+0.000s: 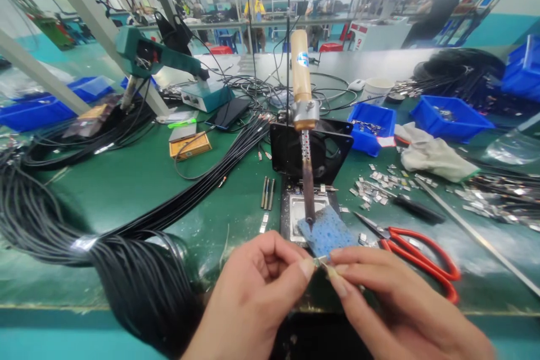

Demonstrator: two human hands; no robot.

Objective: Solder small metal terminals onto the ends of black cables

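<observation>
My left hand (270, 278) is closed, thumb and forefinger pinching a small silvery piece (320, 259) with thin pale strands beside it. At its other side the fingertips of my right hand (375, 284) pinch together; the piece is too small to name surely. Just beyond my fingers lies a blue sponge (329, 232), partly over a metal tray (297, 216). A soldering iron (309, 180) with a wooden handle hangs upright in a clamp, its tip by the sponge. Right of the sponge lie red-handled scissors (415, 253), near my right hand.
Black cables (139, 275) fill the left side. A black fan (314, 149) stands behind the iron. Loose metal connectors (375, 188), a black-handled tool (417, 209), a white glove (439, 154) and blue bins (449, 115) are at right. Three small metal connectors (267, 194) lie left of the tray.
</observation>
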